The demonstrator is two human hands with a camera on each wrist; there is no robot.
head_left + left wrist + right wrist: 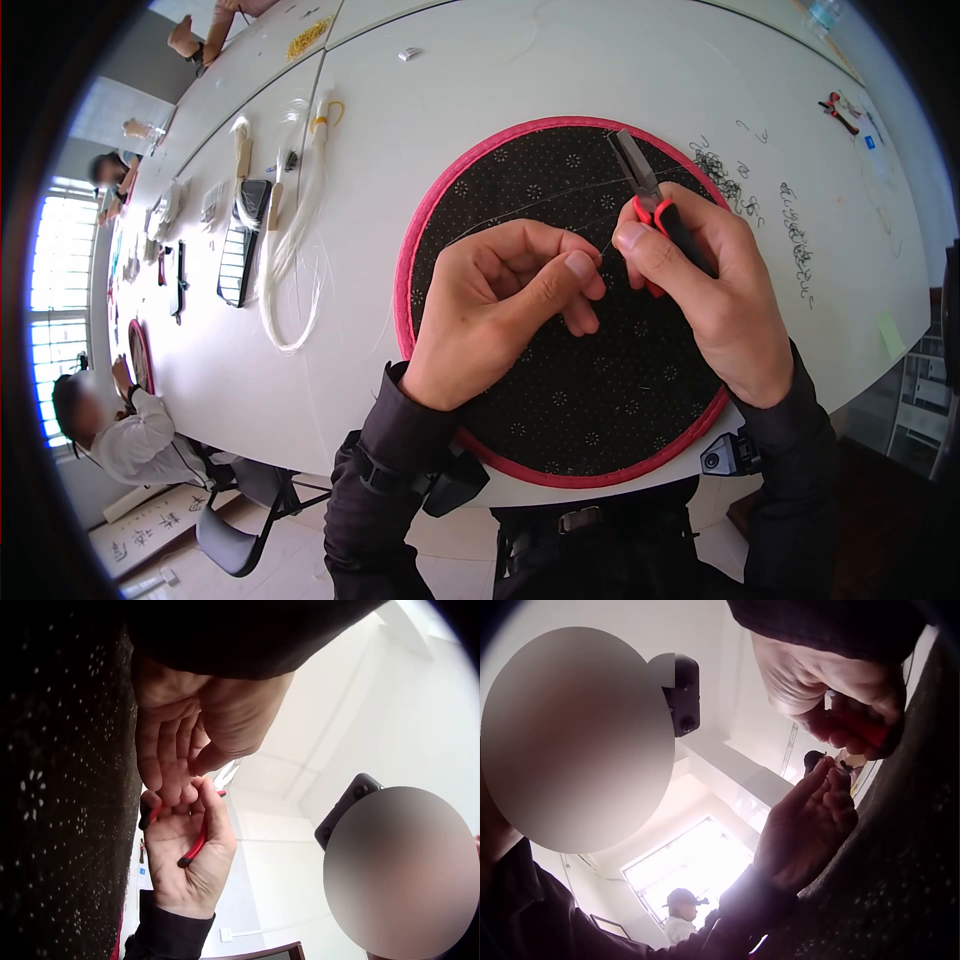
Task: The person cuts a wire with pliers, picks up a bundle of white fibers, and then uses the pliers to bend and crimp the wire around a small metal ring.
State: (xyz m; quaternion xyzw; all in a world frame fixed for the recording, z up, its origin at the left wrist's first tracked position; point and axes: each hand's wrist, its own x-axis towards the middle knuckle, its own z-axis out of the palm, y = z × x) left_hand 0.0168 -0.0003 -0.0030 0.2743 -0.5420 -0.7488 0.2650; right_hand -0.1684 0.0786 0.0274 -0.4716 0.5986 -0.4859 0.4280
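– What's the surface?
– A long white bench (pixel 450 90) in a bright, windowed room, with a round black dotted mat with pink rim (pixel 600 400) at its near edge
– And the grips?
– Over the mat, the left hand (pixel 500 300) pinches a thin pale wire (pixel 500 213) and the right hand (pixel 700 290) grips red-and-black-handled pliers (pixel 650 195)
– Anything at the sides?
– There are small metal hooks (pixel 725 180) to the right and white fibre bundles (pixel 290 240) to the left

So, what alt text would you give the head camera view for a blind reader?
A person's left hand pinches a thin wire while the right hand grips red-handled pliers, above a round black mat with a pink rim on a white table.
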